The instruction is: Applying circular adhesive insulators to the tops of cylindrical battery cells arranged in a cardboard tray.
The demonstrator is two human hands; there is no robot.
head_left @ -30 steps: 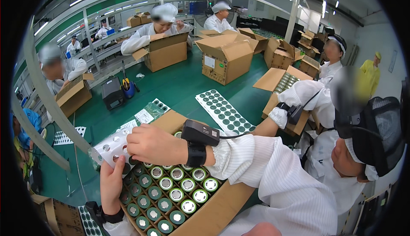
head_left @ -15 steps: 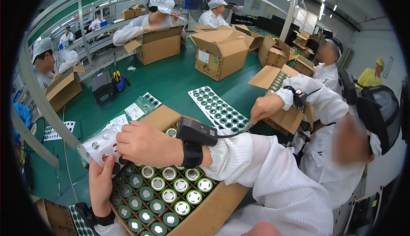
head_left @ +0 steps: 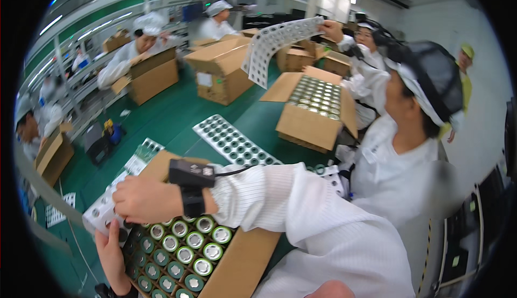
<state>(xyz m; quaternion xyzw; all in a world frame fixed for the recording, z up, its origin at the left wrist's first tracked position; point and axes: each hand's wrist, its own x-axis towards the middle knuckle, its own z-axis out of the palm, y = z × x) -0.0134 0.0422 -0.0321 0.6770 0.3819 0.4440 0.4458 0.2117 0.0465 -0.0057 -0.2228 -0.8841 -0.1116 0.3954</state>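
Observation:
In front of me stands an open cardboard box (head_left: 246, 256), its divider cells filled with upright cylindrical batteries (head_left: 184, 255). Batteries on the left have dark green rings on top; those on the right show bright green edges around bare metal. A white sticker sheet with round holes (head_left: 97, 214) is bent over the box's left corner. My right hand (head_left: 148, 198) reaches across the box, its curled fingers gripping the sheet's edge. My left hand (head_left: 112, 256) comes up below, thumb against the sheet; its other fingers are mostly hidden.
A sheet of dark green ring stickers (head_left: 231, 140) lies on the green table (head_left: 172, 128). A co-worker at right holds up another ring sheet (head_left: 280, 42), above an open battery box (head_left: 309, 128). Further cartons (head_left: 221, 71) and a dark device (head_left: 97, 143) stand beyond.
My view has swung right, so the table's things sit further left. The co-worker's hand has lifted a ring sheet off the table. My hands stay on the sticker sheet.

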